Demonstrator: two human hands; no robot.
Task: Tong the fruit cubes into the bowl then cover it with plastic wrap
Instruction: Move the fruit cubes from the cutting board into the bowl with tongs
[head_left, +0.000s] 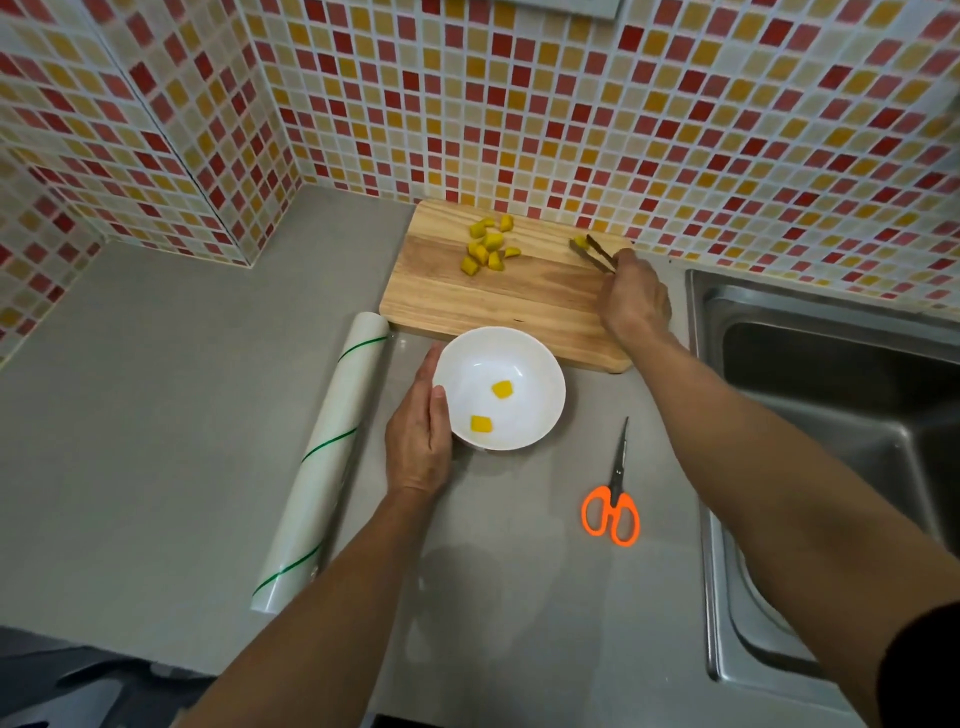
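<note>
A white bowl (524, 364) stands on the grey counter with two yellow fruit cubes (501, 388) inside. My left hand (418, 441) rests flat against the bowl's left side. Behind it lies a wooden cutting board (493, 301) with a cluster of several yellow cubes (485, 247). My right hand (634, 299) grips dark tongs (595, 253) at the board's right end, and the tong tips close around a single cube (579, 241) there. A roll of plastic wrap (322, 457) with green stripes lies left of the bowl.
Orange-handled scissors (613, 499) lie shut on the counter right of the bowl. A steel sink (831, 415) fills the right side. A tiled wall (519, 104) runs behind the board, with a tiled corner at the left.
</note>
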